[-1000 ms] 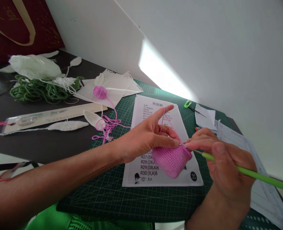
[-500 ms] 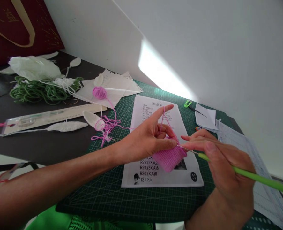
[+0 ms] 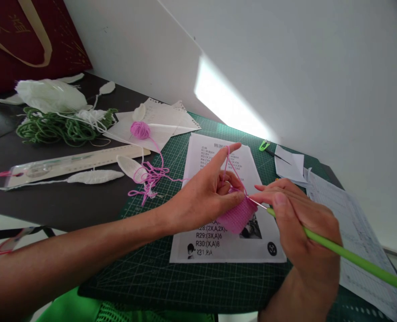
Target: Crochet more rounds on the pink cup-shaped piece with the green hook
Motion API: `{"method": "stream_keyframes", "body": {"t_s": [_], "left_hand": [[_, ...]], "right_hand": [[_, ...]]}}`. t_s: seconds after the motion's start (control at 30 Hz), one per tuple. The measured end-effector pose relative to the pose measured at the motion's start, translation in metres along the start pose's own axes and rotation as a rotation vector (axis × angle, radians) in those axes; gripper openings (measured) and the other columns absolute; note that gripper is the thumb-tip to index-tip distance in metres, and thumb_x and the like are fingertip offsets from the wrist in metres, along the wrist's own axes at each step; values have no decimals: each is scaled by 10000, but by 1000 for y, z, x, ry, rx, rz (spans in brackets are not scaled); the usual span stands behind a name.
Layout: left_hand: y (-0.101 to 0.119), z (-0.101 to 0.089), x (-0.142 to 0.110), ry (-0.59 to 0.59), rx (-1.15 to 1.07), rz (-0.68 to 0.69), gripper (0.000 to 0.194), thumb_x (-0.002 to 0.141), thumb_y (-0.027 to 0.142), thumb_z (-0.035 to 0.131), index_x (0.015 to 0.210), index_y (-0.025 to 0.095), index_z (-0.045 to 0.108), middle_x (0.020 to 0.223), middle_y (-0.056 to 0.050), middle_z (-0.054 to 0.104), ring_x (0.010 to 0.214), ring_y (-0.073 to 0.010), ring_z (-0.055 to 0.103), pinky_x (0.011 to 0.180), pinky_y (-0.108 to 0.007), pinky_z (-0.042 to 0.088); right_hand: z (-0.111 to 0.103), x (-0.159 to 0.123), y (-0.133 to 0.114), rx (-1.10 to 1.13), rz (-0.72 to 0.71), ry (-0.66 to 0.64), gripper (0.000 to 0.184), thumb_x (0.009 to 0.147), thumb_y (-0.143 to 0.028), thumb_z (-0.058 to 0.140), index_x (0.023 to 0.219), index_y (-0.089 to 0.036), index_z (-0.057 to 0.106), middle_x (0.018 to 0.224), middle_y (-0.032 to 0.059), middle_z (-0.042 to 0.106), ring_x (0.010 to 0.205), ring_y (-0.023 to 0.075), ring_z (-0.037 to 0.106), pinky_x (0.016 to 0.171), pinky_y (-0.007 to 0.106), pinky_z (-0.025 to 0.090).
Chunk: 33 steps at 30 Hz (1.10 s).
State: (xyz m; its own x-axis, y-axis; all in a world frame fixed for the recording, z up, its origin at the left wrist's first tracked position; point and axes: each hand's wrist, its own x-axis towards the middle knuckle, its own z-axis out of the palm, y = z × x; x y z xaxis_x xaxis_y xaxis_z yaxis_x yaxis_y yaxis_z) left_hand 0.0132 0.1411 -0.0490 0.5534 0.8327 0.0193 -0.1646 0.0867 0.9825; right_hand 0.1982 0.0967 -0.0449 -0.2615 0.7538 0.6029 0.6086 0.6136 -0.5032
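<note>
Right hand [image 3: 307, 219] grips the slender green-handled metal hook [image 3: 356, 258], pointing toward ten o'clock; left hand [image 3: 201, 193] pinches nubbly pink crocheted fabric [image 3: 236, 218].

Crocheted piece [image 3: 236, 218], pink, close-stitched: pinched in your left fingers [image 3: 231, 201], hanging aslant above the printed sheet's [image 3: 232, 253] lower half. Hook [image 3: 352, 257], green-handled, metal-shafted: in your right fingers [image 3: 280, 200], tilted, tip at the piece's upper edge. Pink yarn [image 3: 140, 130]: balled on paper [image 3: 160, 137], tangled across the cutting mat's [image 3: 141, 277] left edge, looped over your left index finger.
</note>
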Motion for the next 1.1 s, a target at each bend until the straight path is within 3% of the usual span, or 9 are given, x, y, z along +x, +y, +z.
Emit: {"method": "stream_keyframes", "body": {"t_s": [0.13,0.23,0.37,0.47,0.67,0.9,1.1], "left_hand": [[-3,4,-3,104,105,85,815,858,162,649,1537,281,215,865,0,623,564,-72,399,563,-241,383],[-2,6,-4,164,75,123,796,852,142,644,1528,282,246,855,6,631,543,-69,373,540,-238,360],[1,8,-1,179,-141,84,857,801,121,705,1518,220,248,778,17,636,552,-75,420,569,-231,377],[3,8,1,165,-360,-4,856,762,101,745,1485,155,291,736,19,642,646,-103,533,643,-233,404],[8,4,1,100,-555,-150,802,732,14,744,1433,128,371,734,29,662,664,-90,573,704,-225,408],[10,-1,2,97,-570,-141,795,755,8,722,1448,121,350,735,22,676,672,-96,581,724,-237,400],[8,-2,3,92,-523,-117,803,767,20,720,1461,140,333,739,33,664,669,-94,570,714,-246,383]], "right_hand": [[22,7,-2,-222,-96,79,225,909,-78,482,723,-164,574,645,11,568,672,136,495,618,298,416],[40,8,-2,-333,-81,210,259,940,-134,456,687,-189,469,615,-1,490,654,130,411,623,295,380],[56,7,-2,-381,-74,435,257,978,-213,410,722,-202,436,633,-3,476,667,133,405,645,297,380],[59,6,-2,-381,-115,521,252,994,-255,385,755,-202,444,639,-7,486,648,128,419,655,306,396],[51,5,-1,-277,-207,530,258,998,-287,394,799,-187,525,651,8,551,628,131,490,635,324,434],[39,6,-3,-195,-219,452,252,969,-180,428,806,-171,621,674,18,646,633,137,572,632,325,459],[31,7,-5,-202,-220,516,241,882,-95,520,677,-174,620,564,-19,592,564,121,527,598,314,448]]}}
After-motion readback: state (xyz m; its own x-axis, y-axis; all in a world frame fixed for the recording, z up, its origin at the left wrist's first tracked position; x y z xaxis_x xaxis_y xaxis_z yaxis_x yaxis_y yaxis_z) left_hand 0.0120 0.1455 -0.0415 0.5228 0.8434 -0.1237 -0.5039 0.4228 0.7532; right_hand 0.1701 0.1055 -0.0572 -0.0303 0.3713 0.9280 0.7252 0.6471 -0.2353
